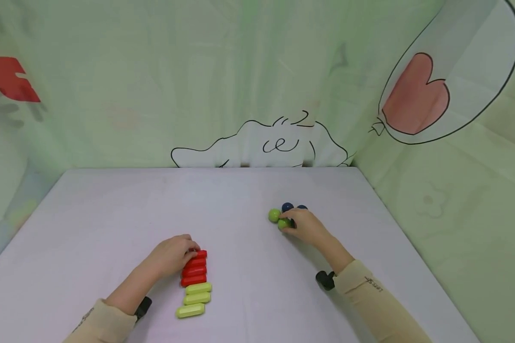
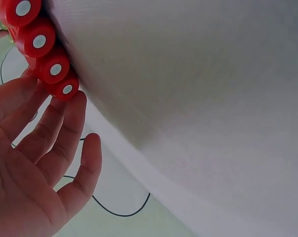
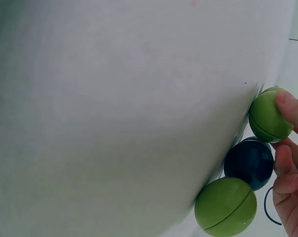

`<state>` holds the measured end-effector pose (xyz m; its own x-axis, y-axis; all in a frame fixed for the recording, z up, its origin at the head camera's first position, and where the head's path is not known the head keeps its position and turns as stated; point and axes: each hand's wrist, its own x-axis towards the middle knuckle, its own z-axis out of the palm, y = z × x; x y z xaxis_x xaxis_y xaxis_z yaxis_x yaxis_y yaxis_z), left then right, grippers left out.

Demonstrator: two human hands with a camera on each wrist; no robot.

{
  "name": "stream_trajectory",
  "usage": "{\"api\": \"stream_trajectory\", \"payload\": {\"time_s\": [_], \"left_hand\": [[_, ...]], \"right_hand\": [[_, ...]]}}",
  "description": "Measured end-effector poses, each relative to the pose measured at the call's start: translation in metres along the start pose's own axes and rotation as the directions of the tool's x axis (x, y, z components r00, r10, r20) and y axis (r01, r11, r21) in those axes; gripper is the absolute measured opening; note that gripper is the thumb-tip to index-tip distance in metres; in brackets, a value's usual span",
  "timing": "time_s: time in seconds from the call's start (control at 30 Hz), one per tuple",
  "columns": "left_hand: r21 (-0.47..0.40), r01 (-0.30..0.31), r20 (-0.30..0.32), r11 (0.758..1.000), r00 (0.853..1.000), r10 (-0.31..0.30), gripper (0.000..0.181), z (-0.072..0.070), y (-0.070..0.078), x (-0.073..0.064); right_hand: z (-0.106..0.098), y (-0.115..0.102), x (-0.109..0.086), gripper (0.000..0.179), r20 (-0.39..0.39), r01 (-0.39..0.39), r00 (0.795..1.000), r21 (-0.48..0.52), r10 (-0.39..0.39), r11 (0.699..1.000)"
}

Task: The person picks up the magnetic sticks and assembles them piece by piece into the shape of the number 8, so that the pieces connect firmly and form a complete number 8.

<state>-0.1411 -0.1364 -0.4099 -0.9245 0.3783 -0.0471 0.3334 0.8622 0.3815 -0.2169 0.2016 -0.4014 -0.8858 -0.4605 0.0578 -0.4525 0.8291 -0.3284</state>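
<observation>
Pinching narrowly, the left hand (image 1: 170,256) held the farthest red rod (image 1: 202,254) on the table (image 1: 111,205); the right hand (image 1: 307,227) gripped a seamed green ball (image 1: 283,224) near a blue ball (image 1: 287,206). Rod and ball seemed light and stiff; the slippery-looking ball suited a grip across its middle.

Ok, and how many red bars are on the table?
4 red bars, in a row: the farthest at the left hand, two in the middle, the nearest beside the yellow-green bars. None looks hidden.

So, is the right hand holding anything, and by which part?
Yes: the right hand pinches a green ball by its rounded sides, between thumb and finger.
</observation>
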Motion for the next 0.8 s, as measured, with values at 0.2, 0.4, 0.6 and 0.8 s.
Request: {"api": "stream_trajectory", "payload": {"time_s": [0.2, 0.4, 0.6, 0.8], "left_hand": [[-0.02, 0.01, 0.014, 1.0, 1.0, -0.01, 0.013, -0.001, 0.001, 0.0], [-0.01, 0.007, 0.026, 1.0, 1.0, -0.007, 0.01, -0.003, 0.002, -0.001], [-0.014, 0.017, 0.026, 1.0, 1.0, -0.017, 0.009, 0.0, 0.002, 0.002], [-0.021, 0.054, 0.029, 0.998, 0.998, -0.053, 0.012, 0.001, 0.003, 0.007]], "right_hand": [[-0.001, 0.002, 0.0, 0.034, -0.002, 0.009, 1.0, -0.001, -0.009, 1.0], [0.0, 0.001, 0.002, 0.033, 0.006, 0.02, 1.0, 0.021, -0.021, 1.0], [0.0, -0.005, 0.003, 0.031, 0.036, 0.038, 0.999, 0.02, -0.039, 0.999], [-0.001, -0.017, 0.005, 0.032, 0.053, 0.045, 0.997, 0.04, -0.047, 0.998]]}}
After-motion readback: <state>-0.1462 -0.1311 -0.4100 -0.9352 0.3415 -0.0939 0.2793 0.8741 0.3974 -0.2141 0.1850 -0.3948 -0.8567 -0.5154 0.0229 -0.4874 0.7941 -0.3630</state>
